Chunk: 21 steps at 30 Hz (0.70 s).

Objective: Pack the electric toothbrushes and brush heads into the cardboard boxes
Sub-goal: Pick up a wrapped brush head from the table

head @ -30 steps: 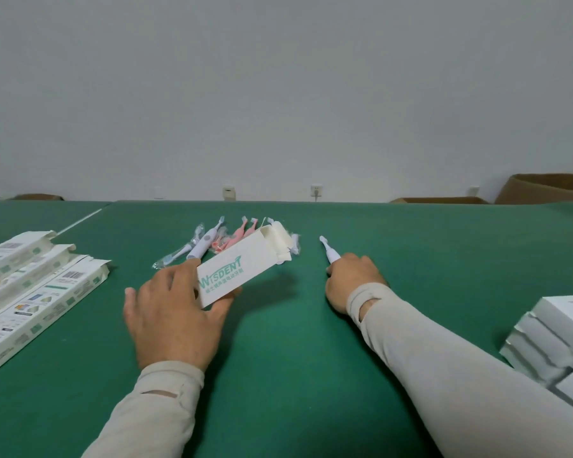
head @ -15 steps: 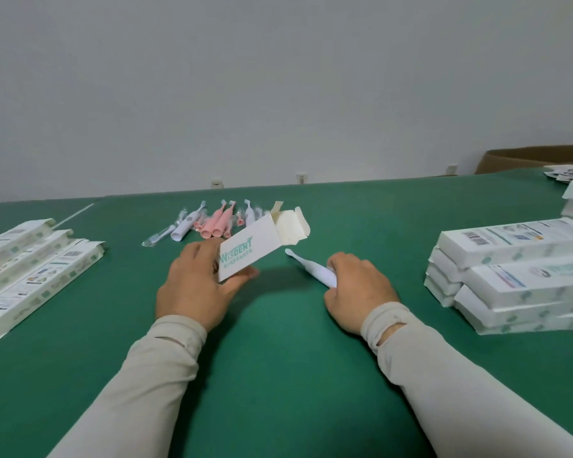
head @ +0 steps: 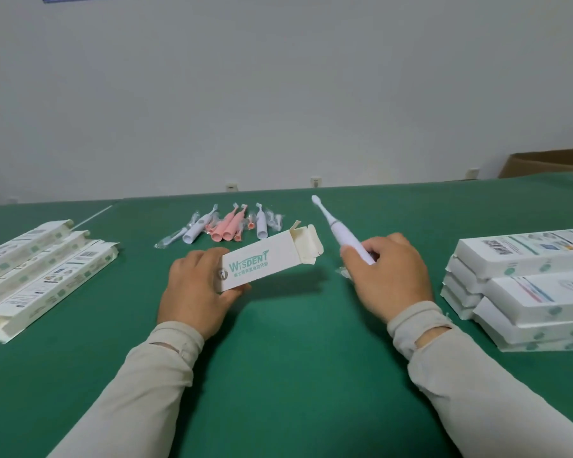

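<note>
My left hand (head: 194,292) grips a white cardboard box (head: 262,262) printed "WISDENT" by its near end, holding it above the green table (head: 278,358). The box's far-right end has its flaps open. My right hand (head: 389,276) holds a white electric toothbrush (head: 336,228) by its handle, brush head pointing up and away, just right of the open flaps. A small clear wrapper shows under my right fingers. More white and pink toothbrushes and wrapped brush heads (head: 227,224) lie in a loose group beyond the box.
Several long open boxes (head: 43,269) lie in a row at the left. A stack of white boxes (head: 523,285) stands at the right, close to my right forearm. A brown carton (head: 543,163) sits past the table's far right corner.
My right hand has lifted the white toothbrush off the table and swung its head from pointing left to pointing up and away. The box in my left hand tilted flatter.
</note>
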### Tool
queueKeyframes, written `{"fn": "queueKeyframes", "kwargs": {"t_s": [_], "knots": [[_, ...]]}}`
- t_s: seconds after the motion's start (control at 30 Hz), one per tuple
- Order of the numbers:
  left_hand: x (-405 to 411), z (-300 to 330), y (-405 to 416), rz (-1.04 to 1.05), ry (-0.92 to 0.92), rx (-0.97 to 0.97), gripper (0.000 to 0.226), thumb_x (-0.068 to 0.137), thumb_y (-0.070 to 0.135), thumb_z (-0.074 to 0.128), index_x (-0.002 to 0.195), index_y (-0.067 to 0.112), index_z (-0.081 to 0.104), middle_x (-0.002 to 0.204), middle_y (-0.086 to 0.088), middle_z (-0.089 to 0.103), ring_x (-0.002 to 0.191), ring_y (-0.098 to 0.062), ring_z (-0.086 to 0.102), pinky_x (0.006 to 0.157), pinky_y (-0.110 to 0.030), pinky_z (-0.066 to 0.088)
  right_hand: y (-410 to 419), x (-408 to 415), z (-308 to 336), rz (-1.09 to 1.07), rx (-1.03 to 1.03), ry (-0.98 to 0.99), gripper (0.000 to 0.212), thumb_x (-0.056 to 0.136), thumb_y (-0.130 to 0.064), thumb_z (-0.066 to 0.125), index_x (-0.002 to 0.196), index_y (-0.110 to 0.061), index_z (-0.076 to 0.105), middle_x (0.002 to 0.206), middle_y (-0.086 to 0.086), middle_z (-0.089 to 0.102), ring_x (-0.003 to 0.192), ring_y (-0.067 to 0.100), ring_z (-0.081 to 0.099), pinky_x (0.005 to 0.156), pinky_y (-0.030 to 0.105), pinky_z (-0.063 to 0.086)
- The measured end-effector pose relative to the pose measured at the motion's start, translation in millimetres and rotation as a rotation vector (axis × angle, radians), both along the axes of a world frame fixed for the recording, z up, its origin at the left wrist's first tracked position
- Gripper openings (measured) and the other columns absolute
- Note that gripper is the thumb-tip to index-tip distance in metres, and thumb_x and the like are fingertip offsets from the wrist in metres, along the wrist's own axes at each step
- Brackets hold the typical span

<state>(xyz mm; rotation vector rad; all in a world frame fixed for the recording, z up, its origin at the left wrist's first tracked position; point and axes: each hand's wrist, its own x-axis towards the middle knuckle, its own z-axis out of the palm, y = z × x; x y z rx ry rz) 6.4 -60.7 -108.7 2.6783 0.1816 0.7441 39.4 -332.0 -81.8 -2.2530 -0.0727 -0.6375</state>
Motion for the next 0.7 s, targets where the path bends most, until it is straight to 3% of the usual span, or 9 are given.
{"fn": "queueKeyframes", "kwargs": {"t_s": [0.1,0.17,0.27,0.37,0.57,0.7], "knots": [[3.1,-1.0,2.0,0.009,0.022,-0.017,0.056,0.077,0.05,0.077,0.126,0.035,0.054,0.121,0.005,0.055,0.116,-0.024,0.042,0.088,-0.039,0.041,-3.2,-1.7,5.7,0.153,0.319,-0.017,0.036,0.091,-0.043,0.064,0.066,-0.018,0.058,0.059,-0.015,0.054,0.05,0.004,0.046,0.047,0.015,0.033],[4.0,-1.7,3.6,-0.005,0.031,-0.003,0.056,0.077,0.051,0.078,0.125,0.035,0.054,0.12,0.005,0.055,0.116,-0.024,0.042,0.088,-0.04,0.042,-4.5,-5.8,11.0,0.278,0.503,-0.026,0.038,0.093,-0.041,0.066,0.069,-0.012,0.058,0.051,-0.014,0.049,0.043,0.003,0.04,0.045,0.012,0.034],[5.4,-2.1,6.7,-0.021,0.03,0.015,0.056,0.077,0.052,0.076,0.125,0.034,0.054,0.121,0.004,0.055,0.118,-0.025,0.043,0.091,-0.04,0.041,-2.9,-9.8,15.9,0.444,0.772,-0.003,0.023,0.094,-0.028,0.068,0.081,-0.01,0.062,0.058,-0.002,0.063,0.045,0.011,0.054,0.042,0.02,0.043],[4.5,-1.8,7.2,-0.034,0.017,0.023,0.057,0.078,0.052,0.077,0.127,0.034,0.053,0.123,0.004,0.056,0.119,-0.025,0.044,0.093,-0.04,0.041,0.6,-11.3,16.8,0.501,0.947,0.009,0.007,0.093,-0.01,0.068,0.093,-0.01,0.062,0.076,0.002,0.074,0.065,0.018,0.07,0.051,0.024,0.053],[-1.3,-2.6,4.2,-0.065,-0.037,-0.01,0.058,0.076,0.047,0.08,0.127,0.036,0.054,0.121,0.007,0.055,0.116,-0.022,0.04,0.083,-0.036,0.037,2.0,-9.4,10.0,0.52,0.929,0.087,0.018,0.089,0.002,0.067,0.099,-0.009,0.057,0.081,0.004,0.075,0.071,0.02,0.071,0.058,0.027,0.054],[-0.6,-2.1,6.8,-0.08,-0.039,-0.007,0.059,0.076,0.048,0.079,0.128,0.035,0.055,0.123,0.006,0.056,0.118,-0.023,0.041,0.087,-0.035,0.036,-2.9,-8.7,11.5,0.585,0.877,0.165,0.019,0.089,0.004,0.065,0.101,-0.01,0.059,0.098,0.014,0.076,0.076,0.02,0.068,0.059,0.025,0.049]]}}
